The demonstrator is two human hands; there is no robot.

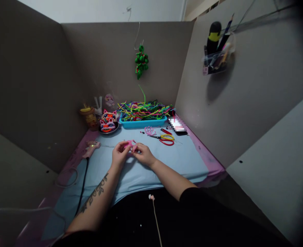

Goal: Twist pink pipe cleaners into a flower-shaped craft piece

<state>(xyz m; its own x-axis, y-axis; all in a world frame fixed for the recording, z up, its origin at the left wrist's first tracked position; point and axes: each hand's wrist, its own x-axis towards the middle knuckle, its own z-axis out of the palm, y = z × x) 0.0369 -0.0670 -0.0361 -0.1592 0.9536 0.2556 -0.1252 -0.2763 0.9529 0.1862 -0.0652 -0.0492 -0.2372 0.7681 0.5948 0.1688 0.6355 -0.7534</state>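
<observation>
Both hands meet over the middle of the blue-covered table, around a small pink fuzzy piece [128,143] that looks like bent pipe cleaner. My left hand [120,153] pinches its left side between thumb and fingers. On its right side, the fingers of my right hand [144,154] close around the lower end. Fingers hide part of the piece, so its full shape cannot be made out. Just beyond the hands lie pink pipe cleaner loops [149,130] and scissors with red and yellow handles [166,139]. A pink glue gun [91,149] rests left of my left hand.
A blue tray [142,124] heaped with coloured pipe cleaners stands at the back. Left of it, a dark bowl [108,132] holds fuzzy figures beside a brown cup [89,116]. A phone [178,127] lies at right. Partitions enclose the table; a black cord [83,185] runs off the left.
</observation>
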